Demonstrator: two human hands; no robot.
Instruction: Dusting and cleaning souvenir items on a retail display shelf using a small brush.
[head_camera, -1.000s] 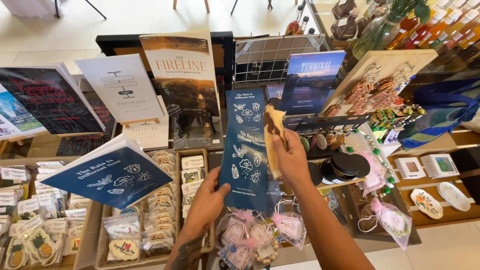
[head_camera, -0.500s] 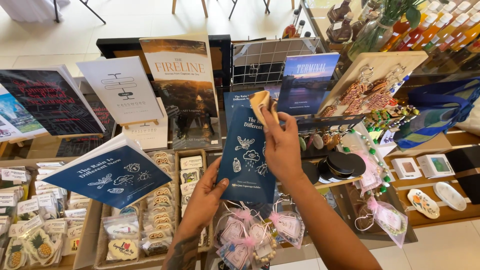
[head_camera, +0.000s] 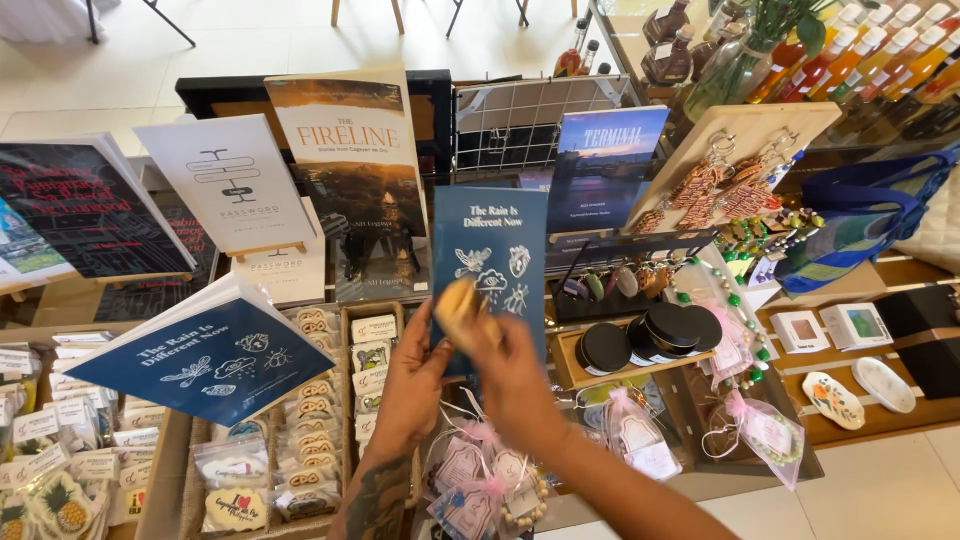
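A dark blue book (head_camera: 492, 250) with white drawings on its cover stands upright in the middle of the display. My left hand (head_camera: 412, 385) grips its lower left edge. My right hand (head_camera: 512, 372) is in front of the book's lower half, shut on a small tan wooden piece (head_camera: 460, 310) that is blurred by motion. Small gift bags with pink ribbons (head_camera: 480, 470) lie just below both hands.
An open copy of the same blue book (head_camera: 190, 360) lies at the left. More books stand on easels behind, among them a white one (head_camera: 230, 185). Trays of packed trinkets (head_camera: 300, 440), black round tins (head_camera: 660, 335), a board of keychains (head_camera: 725, 185) and bottles (head_camera: 850, 60) surround them.
My right hand has come down with the tan piece from the top of the blue book to its lower half. My left hand has risen a little to meet it.
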